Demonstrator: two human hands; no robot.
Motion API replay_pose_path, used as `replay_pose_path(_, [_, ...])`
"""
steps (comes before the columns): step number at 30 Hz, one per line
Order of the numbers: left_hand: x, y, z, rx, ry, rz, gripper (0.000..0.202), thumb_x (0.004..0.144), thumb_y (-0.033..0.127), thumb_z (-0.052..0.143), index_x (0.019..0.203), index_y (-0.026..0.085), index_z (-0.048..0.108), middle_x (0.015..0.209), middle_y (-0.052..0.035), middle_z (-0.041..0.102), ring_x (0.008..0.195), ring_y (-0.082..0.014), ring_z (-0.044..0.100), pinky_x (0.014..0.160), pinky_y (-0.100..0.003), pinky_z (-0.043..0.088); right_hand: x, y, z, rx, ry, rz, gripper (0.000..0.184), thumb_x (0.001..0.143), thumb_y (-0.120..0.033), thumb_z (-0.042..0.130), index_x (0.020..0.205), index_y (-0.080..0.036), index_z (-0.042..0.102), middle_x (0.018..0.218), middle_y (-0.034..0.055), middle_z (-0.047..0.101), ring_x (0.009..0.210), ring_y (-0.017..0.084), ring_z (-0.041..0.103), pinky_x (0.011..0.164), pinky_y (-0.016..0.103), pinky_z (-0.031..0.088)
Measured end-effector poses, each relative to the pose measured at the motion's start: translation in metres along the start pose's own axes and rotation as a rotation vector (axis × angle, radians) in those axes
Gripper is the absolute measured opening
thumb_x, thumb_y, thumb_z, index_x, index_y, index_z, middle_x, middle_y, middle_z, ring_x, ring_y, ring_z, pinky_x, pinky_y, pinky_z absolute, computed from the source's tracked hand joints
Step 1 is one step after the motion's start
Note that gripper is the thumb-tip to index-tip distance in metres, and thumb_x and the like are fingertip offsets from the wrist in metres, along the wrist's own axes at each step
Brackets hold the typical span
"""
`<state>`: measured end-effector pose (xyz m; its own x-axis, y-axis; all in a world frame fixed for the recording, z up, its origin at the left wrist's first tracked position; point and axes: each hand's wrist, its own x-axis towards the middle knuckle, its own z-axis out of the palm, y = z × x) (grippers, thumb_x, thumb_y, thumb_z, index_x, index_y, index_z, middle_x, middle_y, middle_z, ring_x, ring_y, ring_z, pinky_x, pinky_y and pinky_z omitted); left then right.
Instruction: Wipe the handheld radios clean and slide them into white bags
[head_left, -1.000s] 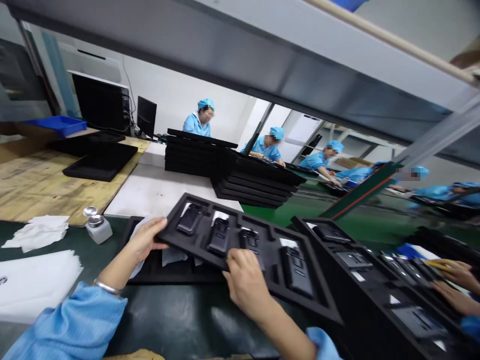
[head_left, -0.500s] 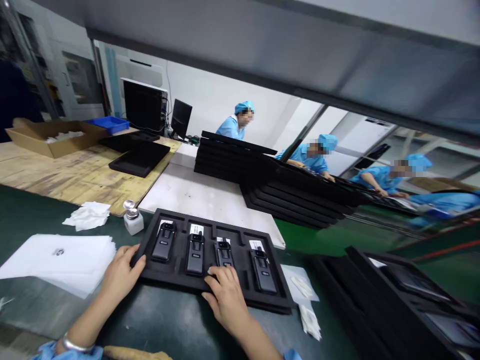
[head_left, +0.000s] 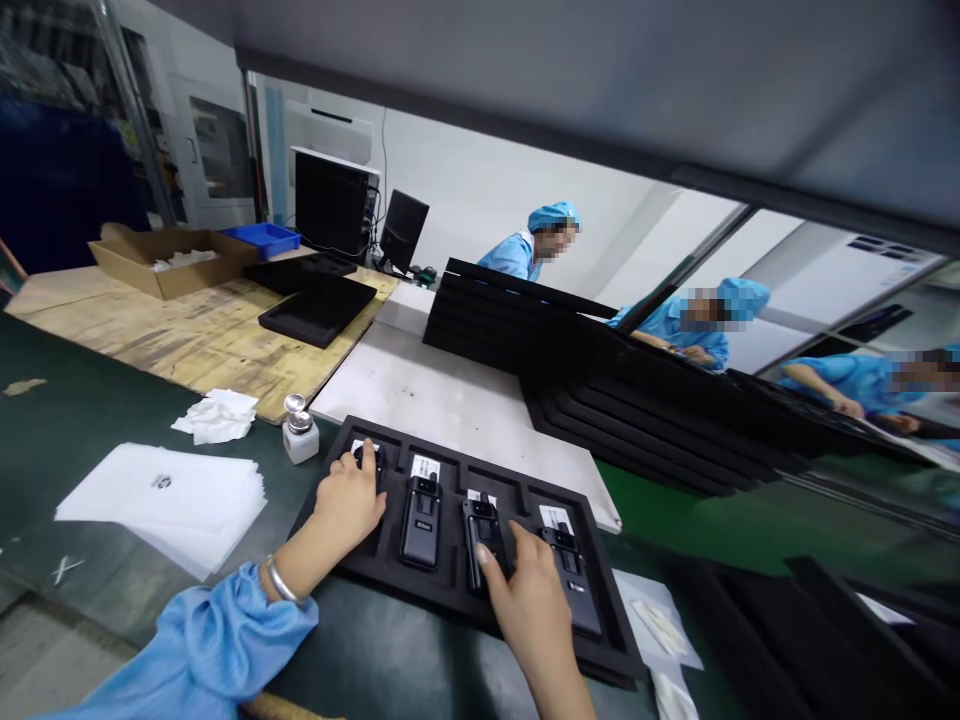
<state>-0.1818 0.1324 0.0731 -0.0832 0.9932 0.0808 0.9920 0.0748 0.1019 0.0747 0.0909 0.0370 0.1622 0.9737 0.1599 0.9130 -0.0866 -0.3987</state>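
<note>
A black foam tray (head_left: pixel 457 600) holds several black handheld devices, each with a stubby top piece, in separate slots. White labels show at their upper ends. My left hand (head_left: pixel 343 508) lies over the leftmost device (head_left: pixel 377 462), index finger stretched to its top and covering most of it. Beside it, the second device (head_left: pixel 421 522) lies untouched. My right hand (head_left: pixel 531 590) has its thumb on the third device (head_left: pixel 480 525), with the fingers spread toward the rightmost device (head_left: pixel 583 588). Neither hand visibly grips anything.
White sheets (head_left: pixel 161 500), crumpled tissue (head_left: pixel 217 416) and a small pump bottle (head_left: pixel 300 440) sit left of the tray. Stacked black trays (head_left: pixel 637 410) stand behind. Wipes (head_left: pixel 660 628) lie to the right. Co-workers in blue sit beyond; a shelf (head_left: pixel 600 80) hangs overhead.
My left hand has left the tray's left edge and moved onto the leftmost device. My right hand has moved from the front edge up between the third and rightmost devices. The view has shifted.
</note>
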Motion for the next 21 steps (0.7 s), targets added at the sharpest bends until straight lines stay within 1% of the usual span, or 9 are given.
replay_pose_path(2, [0.004,-0.001,0.002,-0.006,0.004,0.014,0.080,0.083,0.037,0.063,0.150,0.007,0.030,0.106,-0.0190,0.058,0.091,-0.0307,0.061,0.071,-0.037,0.051,0.009,-0.017,0.000,-0.106,-0.110,0.043,0.064,0.089,-0.051,0.046,0.139,-0.010,0.043,0.129,0.0187,0.050,0.114,0.036,0.054,0.086,0.046,0.050])
replay_pose_path(4, [0.002,-0.009,0.004,-0.038,0.008,0.033,0.081,0.084,0.037,0.060,0.151,0.009,0.025,0.105,-0.0167,0.058,0.093,-0.0299,0.061,0.073,-0.037,0.051,0.015,-0.029,-0.001,-0.169,-0.195,0.076,0.068,0.090,-0.050,0.046,0.144,-0.009,0.037,0.130,0.0193,0.049,0.116,0.037,0.052,0.087,0.045,0.049])
replay_pose_path(7, [-0.003,-0.019,0.002,-0.131,0.046,0.037,0.081,0.087,0.040,0.055,0.153,0.014,0.016,0.107,-0.0128,0.057,0.096,-0.0282,0.061,0.076,-0.036,0.050,0.021,-0.034,-0.003,-0.188,-0.278,0.113,0.068,0.092,-0.048,0.044,0.146,-0.008,0.033,0.132,0.0193,0.047,0.119,0.036,0.050,0.089,0.043,0.047])
replay_pose_path(9, [0.001,-0.019,-0.002,-0.160,0.104,0.025,0.082,0.088,0.042,0.053,0.154,0.016,0.012,0.109,-0.0111,0.055,0.098,-0.0271,0.060,0.077,-0.035,0.050,0.026,-0.035,-0.003,-0.198,-0.299,0.116,0.067,0.093,-0.047,0.044,0.146,-0.009,0.032,0.132,0.0188,0.047,0.119,0.035,0.049,0.089,0.043,0.047])
replay_pose_path(12, [0.021,-0.008,-0.006,-0.132,0.167,0.027,0.083,0.088,0.043,0.054,0.154,0.015,0.012,0.109,-0.0119,0.054,0.100,-0.0280,0.059,0.074,-0.034,0.050,0.032,-0.038,-0.002,-0.217,-0.288,0.102,0.069,0.092,-0.048,0.047,0.146,-0.008,0.031,0.131,0.0188,0.048,0.118,0.036,0.050,0.087,0.043,0.048])
replay_pose_path(14, [0.038,0.001,-0.006,-0.098,0.143,0.029,0.083,0.087,0.043,0.055,0.153,0.013,0.015,0.109,-0.0136,0.054,0.100,-0.0292,0.059,0.073,-0.035,0.050,0.034,-0.039,0.000,-0.218,-0.266,0.089,0.070,0.090,-0.047,0.050,0.146,-0.008,0.031,0.127,0.0185,0.051,0.115,0.035,0.052,0.087,0.042,0.048])
replay_pose_path(16, [0.051,0.007,-0.005,-0.063,0.081,0.023,0.081,0.087,0.042,0.057,0.152,0.011,0.018,0.107,-0.0145,0.055,0.096,-0.0292,0.060,0.072,-0.035,0.050,0.036,-0.037,-0.001,-0.208,-0.222,0.085,0.069,0.089,-0.045,0.052,0.145,-0.008,0.033,0.123,0.0174,0.053,0.112,0.034,0.054,0.086,0.041,0.048])
replay_pose_path(18, [0.058,0.008,-0.004,-0.034,0.046,0.023,0.079,0.088,0.041,0.057,0.152,0.010,0.021,0.106,-0.0147,0.056,0.094,-0.0288,0.060,0.071,-0.035,0.051,0.040,-0.033,-0.005,-0.191,-0.146,0.093,0.067,0.089,-0.044,0.053,0.143,-0.009,0.035,0.122,0.0166,0.054,0.111,0.032,0.056,0.085,0.039,0.048])
replay_pose_path(21, [0.054,0.009,-0.006,-0.001,0.110,0.059,0.076,0.090,0.041,0.055,0.152,0.010,0.023,0.110,-0.0159,0.055,0.101,-0.0302,0.056,0.074,-0.035,0.051,0.056,-0.030,-0.011,-0.177,-0.009,0.117,0.066,0.089,-0.045,0.054,0.143,-0.010,0.035,0.123,0.0165,0.053,0.111,0.032,0.056,0.086,0.038,0.048])
